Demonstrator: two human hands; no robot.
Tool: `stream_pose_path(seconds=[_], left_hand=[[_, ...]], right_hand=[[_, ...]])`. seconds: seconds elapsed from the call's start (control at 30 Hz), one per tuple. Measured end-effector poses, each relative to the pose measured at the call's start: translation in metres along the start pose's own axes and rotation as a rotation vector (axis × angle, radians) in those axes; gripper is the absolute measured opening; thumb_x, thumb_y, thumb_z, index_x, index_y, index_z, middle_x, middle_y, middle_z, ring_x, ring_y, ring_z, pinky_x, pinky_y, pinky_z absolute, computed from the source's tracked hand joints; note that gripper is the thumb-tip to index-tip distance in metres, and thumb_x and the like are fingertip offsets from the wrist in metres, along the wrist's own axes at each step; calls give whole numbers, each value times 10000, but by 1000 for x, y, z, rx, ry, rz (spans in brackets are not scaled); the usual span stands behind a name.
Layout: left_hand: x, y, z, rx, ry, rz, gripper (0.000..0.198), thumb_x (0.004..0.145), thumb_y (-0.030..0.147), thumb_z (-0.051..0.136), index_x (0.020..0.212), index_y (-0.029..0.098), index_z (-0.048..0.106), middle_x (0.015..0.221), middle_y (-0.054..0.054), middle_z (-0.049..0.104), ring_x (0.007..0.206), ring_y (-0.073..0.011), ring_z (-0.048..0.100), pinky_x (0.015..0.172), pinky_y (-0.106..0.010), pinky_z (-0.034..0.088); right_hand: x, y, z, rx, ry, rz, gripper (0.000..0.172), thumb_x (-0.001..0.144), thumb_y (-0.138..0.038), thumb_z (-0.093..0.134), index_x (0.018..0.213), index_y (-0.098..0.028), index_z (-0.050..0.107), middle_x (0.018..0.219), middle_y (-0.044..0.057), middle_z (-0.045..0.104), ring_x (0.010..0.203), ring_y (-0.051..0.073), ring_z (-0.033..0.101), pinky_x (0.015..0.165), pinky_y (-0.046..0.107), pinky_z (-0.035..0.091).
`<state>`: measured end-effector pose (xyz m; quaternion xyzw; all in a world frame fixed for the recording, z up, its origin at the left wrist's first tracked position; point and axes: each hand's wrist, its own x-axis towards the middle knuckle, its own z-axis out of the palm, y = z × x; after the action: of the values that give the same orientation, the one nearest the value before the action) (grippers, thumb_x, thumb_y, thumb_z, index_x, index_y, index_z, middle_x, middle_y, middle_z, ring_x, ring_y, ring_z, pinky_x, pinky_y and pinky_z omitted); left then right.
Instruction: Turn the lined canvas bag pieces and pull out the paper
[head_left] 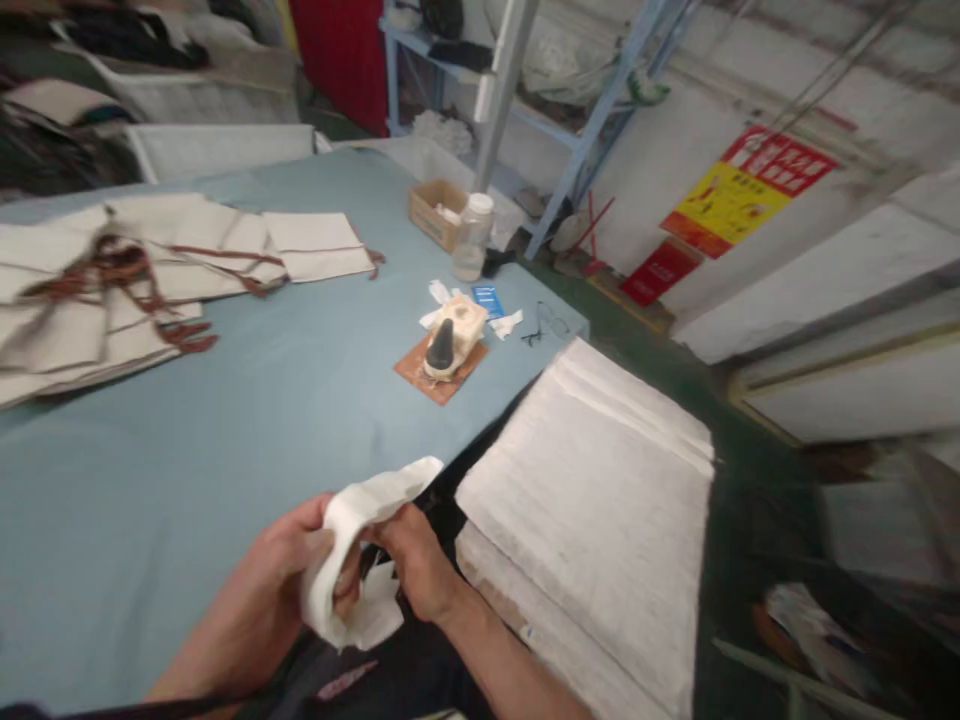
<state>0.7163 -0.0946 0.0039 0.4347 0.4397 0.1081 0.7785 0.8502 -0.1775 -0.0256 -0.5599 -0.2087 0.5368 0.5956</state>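
Observation:
Both my hands hold a crumpled white cloth at the near edge of the blue-grey table. My left hand grips its left side with thumb and fingers closed round the fabric. My right hand pinches the other side, fingers curled. One end of the cloth sticks up toward the right. Just right of my hands lies a thick stack of white fabric sheets, off the table's edge.
An iron rests on a brown mat mid-table. Beige cloth pieces with brown straps lie at the left. A cardboard box and a plastic jar stand at the far edge. Blue shelving and posters fill the back right.

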Motion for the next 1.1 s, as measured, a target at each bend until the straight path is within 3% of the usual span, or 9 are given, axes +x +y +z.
stream_pose_path(seconds=[0.13,0.23,0.4,0.7,0.87,1.1], left_hand=[[-23,14,-5,30,-8,14,450,766,618,843,803,199,682,608,-6,659,519,-149,546,509,-253,442],[-34,14,-16,114,-21,12,574,750,746,816,763,195,656,596,-9,653,509,-145,540,513,-248,433],[-46,1,-43,176,107,-3,629,738,808,790,788,193,669,605,2,643,521,-148,539,520,-251,439],[-58,-42,-95,126,240,-55,620,810,793,759,907,185,689,656,8,667,567,-149,577,552,-228,434],[-53,-48,-120,64,331,-46,614,728,772,826,831,184,684,609,14,648,522,-141,544,514,-224,401],[-53,-42,-146,-71,335,-38,532,773,683,840,904,188,697,673,-4,711,564,-170,625,529,-232,444]], right_hand=[[4,-9,6,231,-126,8,372,861,-385,658,1176,-210,751,1158,69,820,1209,289,729,1116,428,534],[8,-15,12,344,-183,86,537,726,-305,687,1255,-214,700,1270,82,809,1249,308,718,1148,451,505],[22,-11,27,375,-239,139,693,700,-320,741,1372,-219,604,1326,96,788,1154,279,746,1013,395,575],[62,37,77,129,-182,263,674,766,-396,672,1394,-179,562,1145,100,838,869,228,756,722,333,621],[80,51,104,69,-245,315,592,734,-385,677,1289,-189,609,1020,71,842,862,233,751,653,303,604],[102,62,139,43,-267,343,501,732,-377,640,1213,-237,634,1013,45,832,858,222,737,613,281,582]])
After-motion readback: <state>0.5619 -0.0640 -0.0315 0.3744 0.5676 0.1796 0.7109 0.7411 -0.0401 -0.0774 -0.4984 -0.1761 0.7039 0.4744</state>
